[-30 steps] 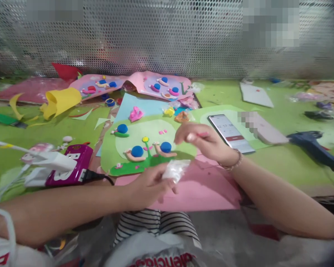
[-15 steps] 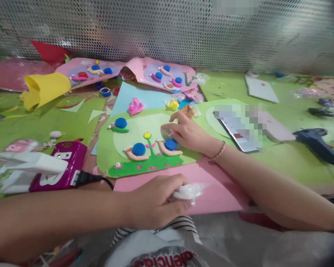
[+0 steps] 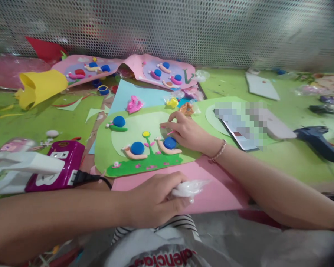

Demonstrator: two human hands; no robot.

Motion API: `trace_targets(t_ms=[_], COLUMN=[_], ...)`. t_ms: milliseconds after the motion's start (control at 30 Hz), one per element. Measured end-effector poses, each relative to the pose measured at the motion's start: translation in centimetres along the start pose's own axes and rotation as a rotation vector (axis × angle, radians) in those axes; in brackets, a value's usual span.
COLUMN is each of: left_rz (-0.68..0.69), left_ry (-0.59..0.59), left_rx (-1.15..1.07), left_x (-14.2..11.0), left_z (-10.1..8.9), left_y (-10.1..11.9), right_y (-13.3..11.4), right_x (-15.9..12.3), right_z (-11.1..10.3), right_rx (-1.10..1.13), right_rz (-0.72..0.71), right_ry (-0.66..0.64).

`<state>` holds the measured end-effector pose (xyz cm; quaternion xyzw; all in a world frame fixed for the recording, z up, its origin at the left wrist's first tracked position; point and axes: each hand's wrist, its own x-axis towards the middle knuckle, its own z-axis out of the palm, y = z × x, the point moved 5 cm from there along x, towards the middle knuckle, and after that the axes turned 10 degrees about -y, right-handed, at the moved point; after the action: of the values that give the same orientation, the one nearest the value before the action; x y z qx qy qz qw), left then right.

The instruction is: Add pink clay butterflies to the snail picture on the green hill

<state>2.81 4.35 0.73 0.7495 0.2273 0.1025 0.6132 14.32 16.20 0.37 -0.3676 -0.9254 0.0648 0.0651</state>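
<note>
My left hand (image 3: pixel 156 202) is closed round a small clear plastic bag of white stuff (image 3: pixel 187 188), low over the pink sheet (image 3: pixel 219 185). A small white blob sits by its thumb tip. My right hand (image 3: pixel 183 129) rests on the green card (image 3: pixel 102 144), index fingertip pressed to the pale green patch where a bit of pink shows. A thin pink stick (image 3: pixel 170 132) pokes out from under its fingers. The card carries blue-shelled clay snails, among them one snail (image 3: pixel 137 149) left of a yellow flower (image 3: pixel 146 134) and another snail (image 3: pixel 169 144) just below my right hand.
Pink, yellow and orange clay lumps (image 3: pixel 134 105) lie behind the card. A purple power strip (image 3: pixel 64 167) with white plugs stands left. To the right are a phone (image 3: pixel 241 135), a pale pink case (image 3: pixel 278 124) and a glue gun (image 3: pixel 317 139). A perforated metal panel (image 3: pixel 167 29) rises behind.
My right hand came down and left onto the card, over the small pink pieces, then stayed there. My left hand moved lower and right with the bag. The view shifted slightly.
</note>
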Motion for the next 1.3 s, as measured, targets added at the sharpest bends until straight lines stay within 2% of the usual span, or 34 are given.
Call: trace_targets(t_ms=[267,367,433,500,567,600,667,767,900,1067,1200,1300], left_rz=[0.002,-0.013,-0.062,-0.128,-0.172,-0.180,-0.191,-0.202,-0.208,-0.179,-0.171,-0.192], left_ry=[0.007,0.015,0.050,0.124,0.208,0.236,0.257,0.270,0.320,0.246,0.242,0.250], left_rx=[0.001,-0.060,-0.175,-0.306,-0.390,-0.407,-0.416,-0.408,-0.440,-0.442,-0.496,-0.506], left_x=[0.0,0.0,0.2,0.2,0.2,0.2,0.2,0.2,0.0,0.1,0.2,0.2], left_z=[-0.1,0.0,0.0,-0.1,-0.3,-0.4,-0.5,-0.7,-0.8,-0.5,-0.6,-0.5], left_y=[0.0,-0.2,-0.8,-1.5,-2.2,-2.4,-2.6,-2.7,-2.9,-3.0,-2.9,-2.9], right_y=[0.1,0.3,0.2,-0.2,-0.8,-1.3,-2.6,-4.2,-4.3,-4.4,-4.4,-4.7], right_x=[0.1,0.2,0.1,-0.5,-1.4,-1.8,-2.5,-3.5,-3.9,-4.1,-4.2,-4.3], right_z=[0.2,0.2,-0.5,-2.0,-3.6,-4.3,-4.8,-5.2,-5.6,-5.6,-5.8,-5.9], right_rx=[0.020,0.042,0.055,0.118,0.283,0.401,0.584,0.666,0.684,0.722,0.749,0.755], right_rz=[0.010,0.003,-0.038,-0.118,-0.224,-0.293,-0.442,-0.556,-0.531,-0.619,-0.597,-0.634], right_ry=[-0.006,-0.010,0.055,0.209,0.332,0.336,0.188,0.055,0.069,0.038,0.025,-0.022])
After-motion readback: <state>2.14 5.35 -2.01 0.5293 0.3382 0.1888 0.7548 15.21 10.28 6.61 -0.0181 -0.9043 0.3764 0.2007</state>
